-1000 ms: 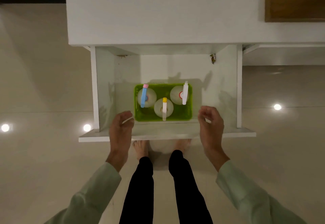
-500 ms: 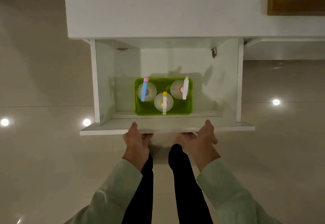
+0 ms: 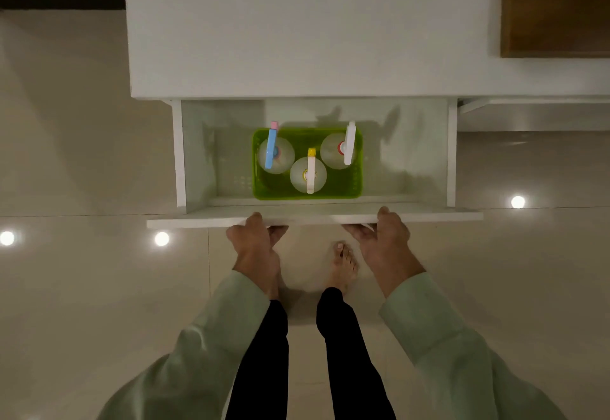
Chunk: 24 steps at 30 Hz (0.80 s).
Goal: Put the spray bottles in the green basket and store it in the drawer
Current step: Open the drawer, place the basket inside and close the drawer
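Left hand (image 3: 254, 244) and right hand (image 3: 384, 241) clasping drawer front (image 3: 204, 220), thumbs on top, green basket (image 3: 336, 188) with three spray bottles (image 3: 307, 174) just beyond the grip

Below you the drawer (image 3: 330, 216) stands pulled out from the cabinet (image 3: 297, 40), and the basket (image 3: 358, 185) sits in it toward the front, nearer the left wall. Three spray bottles (image 3: 308, 175) stand upright in the basket: two at the back, left and right, one in front between them. Your left hand (image 3: 254, 244) and right hand (image 3: 384, 241) grip the front panel's edge, well apart.

Green basket (image 3: 353, 188), white drawer (image 3: 297, 218)
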Tool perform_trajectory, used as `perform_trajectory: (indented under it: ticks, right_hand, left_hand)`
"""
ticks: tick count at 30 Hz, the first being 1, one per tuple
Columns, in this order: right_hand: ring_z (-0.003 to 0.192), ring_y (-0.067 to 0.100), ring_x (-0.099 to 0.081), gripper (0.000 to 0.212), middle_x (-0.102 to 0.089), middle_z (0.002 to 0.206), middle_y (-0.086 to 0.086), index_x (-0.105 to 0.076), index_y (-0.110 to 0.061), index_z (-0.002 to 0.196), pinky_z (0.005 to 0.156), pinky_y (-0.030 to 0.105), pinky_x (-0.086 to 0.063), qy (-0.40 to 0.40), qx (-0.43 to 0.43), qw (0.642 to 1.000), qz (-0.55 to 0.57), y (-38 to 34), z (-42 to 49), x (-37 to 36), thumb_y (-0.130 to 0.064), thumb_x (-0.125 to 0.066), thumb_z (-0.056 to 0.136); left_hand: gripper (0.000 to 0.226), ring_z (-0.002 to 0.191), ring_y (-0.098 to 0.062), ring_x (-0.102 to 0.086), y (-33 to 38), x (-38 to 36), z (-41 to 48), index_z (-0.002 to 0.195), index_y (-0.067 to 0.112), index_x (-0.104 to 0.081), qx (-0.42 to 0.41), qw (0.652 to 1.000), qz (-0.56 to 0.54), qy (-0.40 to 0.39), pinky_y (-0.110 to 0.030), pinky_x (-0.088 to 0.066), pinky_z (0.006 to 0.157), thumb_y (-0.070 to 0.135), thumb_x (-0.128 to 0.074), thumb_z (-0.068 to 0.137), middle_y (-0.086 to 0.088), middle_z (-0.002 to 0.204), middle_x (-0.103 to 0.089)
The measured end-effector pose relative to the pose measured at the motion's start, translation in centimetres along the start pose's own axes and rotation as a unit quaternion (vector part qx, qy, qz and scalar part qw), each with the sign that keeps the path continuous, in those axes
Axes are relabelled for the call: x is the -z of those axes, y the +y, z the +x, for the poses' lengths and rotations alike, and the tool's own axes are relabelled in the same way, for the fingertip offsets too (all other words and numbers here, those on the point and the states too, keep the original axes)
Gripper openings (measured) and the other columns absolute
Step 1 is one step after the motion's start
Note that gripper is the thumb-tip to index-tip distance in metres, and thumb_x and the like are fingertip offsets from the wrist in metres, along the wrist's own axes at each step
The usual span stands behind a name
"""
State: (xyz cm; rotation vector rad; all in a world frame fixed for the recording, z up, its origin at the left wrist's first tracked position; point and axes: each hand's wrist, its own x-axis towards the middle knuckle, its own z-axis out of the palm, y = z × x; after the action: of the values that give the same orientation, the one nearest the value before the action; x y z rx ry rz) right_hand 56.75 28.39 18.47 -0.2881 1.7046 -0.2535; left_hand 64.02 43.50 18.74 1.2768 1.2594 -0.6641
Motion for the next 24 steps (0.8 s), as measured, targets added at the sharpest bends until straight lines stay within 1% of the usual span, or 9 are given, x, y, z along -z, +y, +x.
perform_trajectory:
  ticks: [3,5,9,12,16,18,20,22,24]
  right_hand:
    - [0.078,0.036,-0.062,0.041,-0.052,0.14,0.024,-0.039,-0.004,0.146,0.096,0.067,-0.051,-0.031,0.009,0.999,0.011,-1.3,0.5,-1.9,-0.009,-0.048,0.106]
    - [0.084,0.035,-0.062,0.037,-0.049,0.142,0.025,-0.041,-0.003,0.143,0.099,0.067,-0.049,-0.067,0.011,0.997,0.026,-2.2,0.8,-3.1,-0.008,-0.044,0.107]
    - [0.09,0.038,-0.06,0.022,-0.047,0.142,0.026,-0.044,-0.006,0.13,0.103,0.069,-0.045,-0.132,0.013,0.989,0.065,-3.5,1.5,-5.2,-0.011,-0.041,0.108]
    - [0.092,0.041,-0.058,0.039,-0.042,0.145,0.026,-0.038,-0.005,0.144,0.105,0.069,-0.043,-0.168,0.003,0.982,0.09,-4.5,1.8,-6.6,-0.019,-0.044,0.108]
    - [0.101,0.042,-0.058,0.05,-0.039,0.149,0.025,-0.031,-0.009,0.151,0.107,0.066,-0.043,-0.227,0.0,0.968,0.102,-5.6,1.9,-8.3,-0.031,-0.044,0.108]
    - [0.104,0.041,-0.058,0.054,-0.035,0.151,0.025,-0.028,-0.008,0.152,0.108,0.066,-0.042,-0.241,0.005,0.965,0.103,-6.2,1.9,-9.4,-0.036,-0.043,0.108]
    - [0.097,0.037,-0.057,0.063,-0.032,0.151,0.023,-0.022,-0.007,0.155,0.108,0.066,-0.042,-0.242,0.014,0.964,0.109,-6.8,1.8,-10.6,-0.041,-0.043,0.107]
    - [0.088,0.035,-0.056,0.07,-0.034,0.142,0.021,-0.018,-0.008,0.158,0.107,0.066,-0.042,-0.248,0.017,0.962,0.114,-7.4,1.9,-11.7,-0.047,-0.044,0.106]
    - [0.094,0.035,-0.057,0.074,-0.035,0.142,0.019,-0.018,-0.008,0.158,0.106,0.067,-0.043,-0.259,0.018,0.959,0.116,-8.0,1.9,-12.5,-0.052,-0.044,0.104]
  left_hand:
    - [0.034,0.102,-0.039,-0.067,1.7,-1.9,0.4,0.132,0.004,-0.034,-0.018,0.999,-0.027,0.003,-0.043,-0.059,0.083,0.006,-0.045,0.1,-0.025,0.132,-0.055]
    - [0.035,0.095,-0.037,-0.068,2.8,-3.0,0.6,0.132,0.004,-0.035,-0.033,0.999,-0.039,-0.009,-0.043,-0.06,0.081,0.005,-0.047,0.1,-0.024,0.128,-0.056]
    - [0.038,0.071,-0.024,-0.065,4.8,-4.7,1.5,0.135,-0.001,-0.038,-0.054,0.995,-0.064,-0.05,-0.047,-0.058,0.091,0.001,-0.044,0.098,-0.021,0.112,-0.052]
    - [0.043,0.077,-0.026,-0.061,6.3,-5.6,2.1,0.139,-0.004,-0.038,-0.068,0.99,-0.082,-0.093,-0.05,-0.056,0.094,-0.003,-0.04,0.096,-0.021,0.109,-0.051]
    - [0.041,0.089,-0.029,-0.063,8.2,-6.8,2.5,0.14,0.001,-0.037,-0.069,0.979,-0.113,-0.153,-0.05,-0.053,0.099,0.008,-0.041,0.099,-0.021,0.111,-0.053]
    - [0.035,0.082,-0.028,-0.062,9.0,-7.5,2.6,0.132,0.005,-0.041,-0.069,0.972,-0.13,-0.181,-0.051,-0.051,0.102,0.015,-0.042,0.099,-0.019,0.105,-0.053]
    - [0.024,0.077,-0.027,-0.058,10.0,-8.3,3.0,0.118,0.007,-0.043,-0.066,0.967,-0.15,-0.195,-0.052,-0.05,0.103,0.023,-0.042,0.099,-0.017,0.102,-0.049]
    - [0.036,0.085,-0.03,-0.058,10.8,-9.1,3.2,0.123,0.005,-0.042,-0.062,0.963,-0.162,-0.204,-0.053,-0.049,0.104,0.033,-0.042,0.101,-0.018,0.108,-0.049]
    - [0.048,0.097,-0.033,-0.059,11.5,-9.8,3.3,0.127,0.005,-0.041,-0.07,0.96,-0.17,-0.213,-0.054,-0.048,0.104,0.044,-0.041,0.1,-0.019,0.114,-0.049]
